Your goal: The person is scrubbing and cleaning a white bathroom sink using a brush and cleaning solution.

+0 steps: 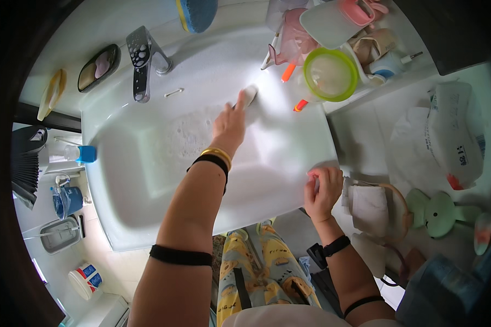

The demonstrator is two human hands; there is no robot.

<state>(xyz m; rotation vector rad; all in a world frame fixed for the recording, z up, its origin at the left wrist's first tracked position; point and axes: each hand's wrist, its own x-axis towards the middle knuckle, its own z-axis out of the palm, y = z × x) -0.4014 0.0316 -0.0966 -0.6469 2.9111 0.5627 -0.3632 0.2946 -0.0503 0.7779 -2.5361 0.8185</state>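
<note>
My left hand (pixel 230 124) reaches over the white washbasin (pixel 127 220), its fingers on a small whitish object (pixel 250 95), perhaps a sponge, against the basin's sloping wall; motion blur hides its exact kind. Soap bubbles (pixel 192 131) lie on the basin floor. My right hand (pixel 325 192) is at the basin's near right corner, its fingers curled by the rim; whether it grips the rim is hidden. A chrome faucet (pixel 141 65) covered in foam stands at the back left. Beside it on the basin's ledge lies a small white stick (pixel 174 92), like a cotton swab.
A green-rimmed cup (pixel 330 75), a pink cup (pixel 296 34) and toothbrushes crowd the back right. A soap dish (pixel 99 68) and a blue sponge (pixel 198 14) sit behind the basin. To the right are a plastic package (pixel 454 135), a white cloth (pixel 369 208) and a green animal-shaped item (pixel 438 214).
</note>
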